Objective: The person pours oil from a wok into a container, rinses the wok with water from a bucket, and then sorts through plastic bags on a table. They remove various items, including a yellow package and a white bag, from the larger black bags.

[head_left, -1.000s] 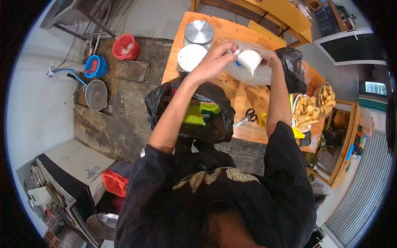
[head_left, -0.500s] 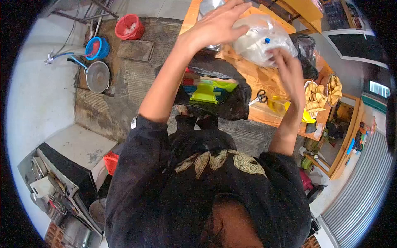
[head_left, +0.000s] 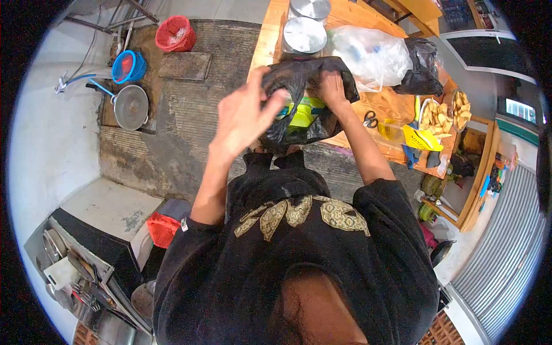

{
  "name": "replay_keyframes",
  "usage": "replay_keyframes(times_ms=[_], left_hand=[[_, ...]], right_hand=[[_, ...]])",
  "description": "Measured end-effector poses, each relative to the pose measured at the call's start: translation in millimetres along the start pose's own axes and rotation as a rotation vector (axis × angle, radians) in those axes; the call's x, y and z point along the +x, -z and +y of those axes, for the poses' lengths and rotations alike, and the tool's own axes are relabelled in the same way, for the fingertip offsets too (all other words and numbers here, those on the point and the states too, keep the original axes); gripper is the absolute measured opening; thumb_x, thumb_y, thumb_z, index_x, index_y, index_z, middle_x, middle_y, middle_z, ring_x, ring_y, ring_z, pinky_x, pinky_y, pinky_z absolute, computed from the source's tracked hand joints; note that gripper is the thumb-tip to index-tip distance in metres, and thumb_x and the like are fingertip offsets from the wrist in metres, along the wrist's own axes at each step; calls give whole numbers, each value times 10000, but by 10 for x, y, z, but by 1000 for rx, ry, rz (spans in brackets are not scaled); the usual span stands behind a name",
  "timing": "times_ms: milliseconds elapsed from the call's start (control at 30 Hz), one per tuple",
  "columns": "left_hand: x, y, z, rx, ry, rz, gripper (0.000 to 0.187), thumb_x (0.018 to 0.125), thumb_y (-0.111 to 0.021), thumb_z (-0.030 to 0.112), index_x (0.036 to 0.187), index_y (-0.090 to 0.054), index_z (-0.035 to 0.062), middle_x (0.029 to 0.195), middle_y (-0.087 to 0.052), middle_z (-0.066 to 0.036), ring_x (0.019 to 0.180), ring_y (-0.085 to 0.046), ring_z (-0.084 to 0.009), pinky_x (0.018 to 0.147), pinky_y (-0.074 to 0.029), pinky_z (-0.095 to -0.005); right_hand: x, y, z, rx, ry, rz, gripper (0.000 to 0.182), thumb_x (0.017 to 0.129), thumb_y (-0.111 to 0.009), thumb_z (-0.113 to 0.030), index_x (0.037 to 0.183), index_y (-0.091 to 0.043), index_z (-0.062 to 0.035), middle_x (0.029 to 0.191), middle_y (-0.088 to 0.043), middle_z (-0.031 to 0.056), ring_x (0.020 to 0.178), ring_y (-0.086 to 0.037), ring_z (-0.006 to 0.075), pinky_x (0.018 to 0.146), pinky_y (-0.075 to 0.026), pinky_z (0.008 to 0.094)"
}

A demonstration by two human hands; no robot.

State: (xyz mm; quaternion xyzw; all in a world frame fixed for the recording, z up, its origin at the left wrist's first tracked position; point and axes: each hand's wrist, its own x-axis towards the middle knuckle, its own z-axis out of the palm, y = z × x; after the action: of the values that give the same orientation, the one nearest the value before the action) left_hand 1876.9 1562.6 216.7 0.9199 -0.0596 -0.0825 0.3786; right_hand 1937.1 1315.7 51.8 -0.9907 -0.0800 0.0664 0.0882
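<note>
A black plastic bag (head_left: 307,135) stands by the near edge of the wooden table, its mouth partly open. Inside it show a lime-green packet (head_left: 301,117) and other coloured packs, partly covered by black plastic. My left hand (head_left: 244,118) is raised at the bag's left side, thumb and fingers apart, holding nothing. My right hand (head_left: 332,89) is at the bag's right rim, fingers curled into the plastic and mostly hidden. Beyond the right hand lies a full clear plastic bag (head_left: 376,57). Scissors (head_left: 371,119) rest on the table to its right.
Two metal-lidded containers (head_left: 305,35) stand behind the bag. On the right are a bowl of chips (head_left: 435,118), a yellow pack (head_left: 422,138) and another black bag (head_left: 424,66). Red (head_left: 175,34) and blue baskets (head_left: 129,67) sit on the floor.
Both hands have come back from the clear plastic bag to the black bag. The clear bag has settled flatter, and the black bag's opening has been drawn up and narrowed.
</note>
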Motion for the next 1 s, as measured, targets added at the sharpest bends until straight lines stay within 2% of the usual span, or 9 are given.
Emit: replay_keyframes(times_ms=[100, 200, 333, 400, 533, 700, 833, 900, 1000], left_hand=[[-143, -52, 142, 56, -104, -96, 688, 705, -688, 354, 1238, -364, 63, 850, -630, -159, 759, -633, -331, 659, -491, -421], [-182, -251, -19, -13, -100, -31, 671, 688, -687, 169, 1258, -345, 83, 863, -614, -163, 726, -622, -337, 652, -492, -425], [-96, -173, -3, -269, 21, 50, 576, 753, -592, 55, 1267, -338, 106, 862, -599, -174, 671, -603, -337, 614, -471, -421], [-25, -155, 66, -404, -58, 119, 576, 761, -568, 28, 1280, -329, 98, 862, -592, -187, 653, -597, -308, 616, -470, -402], [-2, -70, 217, -259, -112, 87, 647, 758, -558, 32, 1340, -285, 108, 951, -581, -224, 679, -591, -265, 644, -470, -380], [-119, -165, 246, -140, -87, 140, 696, 744, -643, 159, 1355, -310, 125, 874, -555, -114, 501, -403, -162, 487, -391, -316], [-298, -328, 181, -157, -4, 304, 763, 726, -710, 295, 1343, -309, 95, 1127, -544, -141, 759, -585, -232, 690, -497, -345], [-402, -375, 185, -154, 12, 330, 772, 714, -720, 245, 1347, -303, 100, 1091, -536, -136, 737, -572, -236, 666, -495, -334], [-541, -321, 262, -199, 32, 298, 769, 728, -699, 174, 1358, -265, 91, 1190, -463, -134, 820, -567, -233, 689, -492, -339]], right_hand=[[-12, -233, 121, 93, -30, 88, 279, 647, -689, -148, 890, -614, -32, 901, -614, 179, 861, -573, 360, 770, -453, 432], [-62, -123, 66, 37, 335, 547, 314, 647, -699, -145, 922, -596, -35, 908, -595, 201, 877, -555, 376, 786, -448, 437], [-313, 506, -313, 150, 284, 388, 331, 644, -711, -132, 925, -578, -19, 965, -574, 197, 872, -548, 377, 749, -448, 438], [-590, 817, -496, 181, 62, -67, 283, 660, -672, -84, 910, -564, -5, 976, -568, 192, 842, -559, 367, 705, -462, 420], [-1063, 1576, -564, 588, 247, 277, 227, 701, -579, -48, 923, -554, -5, 877, -584, 155, 666, -581, 315, 590, -487, 367], [-1408, 2140, 198, 1101, -263, 259, 289, 756, -505, -2, 1034, -542, -72, 900, -578, 34, 633, -531, 108, 546, -465, 248], [-950, 1883, 1175, 749, -130, 639, 159, 843, -531, -100, 985, -549, -31, 788, -591, 75, 573, -565, 117, 455, -453, 237], [-616, 1572, 1480, 542, -267, 569, 204, 833, -547, -163, 986, -537, -28, 604, -558, 63, 475, -539, 120, 454, -462, 266], [-114, 1114, 1585, 547, -407, 255, 303, 826, -585, -229, 1033, -527, -15, 791, -608, 145, 668, -599, 186, 572, -489, 323]])
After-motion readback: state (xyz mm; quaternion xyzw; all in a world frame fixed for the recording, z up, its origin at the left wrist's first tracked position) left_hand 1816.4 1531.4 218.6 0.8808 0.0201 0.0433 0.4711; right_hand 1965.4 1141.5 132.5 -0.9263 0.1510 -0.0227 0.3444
